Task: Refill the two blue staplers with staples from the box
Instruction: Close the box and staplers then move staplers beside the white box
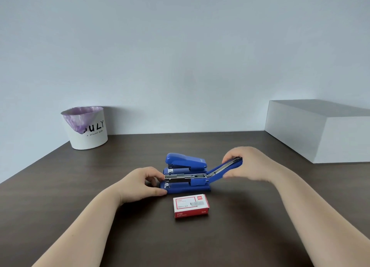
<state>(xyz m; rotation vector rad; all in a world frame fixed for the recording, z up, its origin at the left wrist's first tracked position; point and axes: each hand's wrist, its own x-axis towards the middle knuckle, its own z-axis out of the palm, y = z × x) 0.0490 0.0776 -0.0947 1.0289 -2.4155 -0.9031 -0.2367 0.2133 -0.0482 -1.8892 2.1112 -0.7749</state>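
The nearer blue plastic stapler [185, 183] sits on the dark brown wood-grain table [60, 186] right in front of me, with its smooth blue top cover [224, 169] swung up and back to the right at a slant. That leaves the long silvery metal staple channel [185, 176] bare and lying level over the flat blue base. My right hand [247, 164] grips the raised end of the cover, fingers curled over the top and thumb underneath. My left hand [140, 183] steadies the front of the base, thumb against the near corner and fingers at the nose end of the channel.

Just behind it, touching or nearly so, stands the second blue plastic stapler [186, 162], shut, its rounded glossy cover down over its base.

Near the open stapler, on my side of it, lies the small red and white cardboard staple box [191, 205], a flat rectangular packet lying closed; its contents are hidden, and the print on it is too small to read.

Further out, at the back left of the table against the pale wall [180, 46], is a white round bin [88, 127] with dark lettering, lined with a thin, crinkled purple plastic bag [80, 117] whose edge folds over the rim; I cannot see inside it. At the back right rests a large plain white block [320, 130], matte and sharp-edged.
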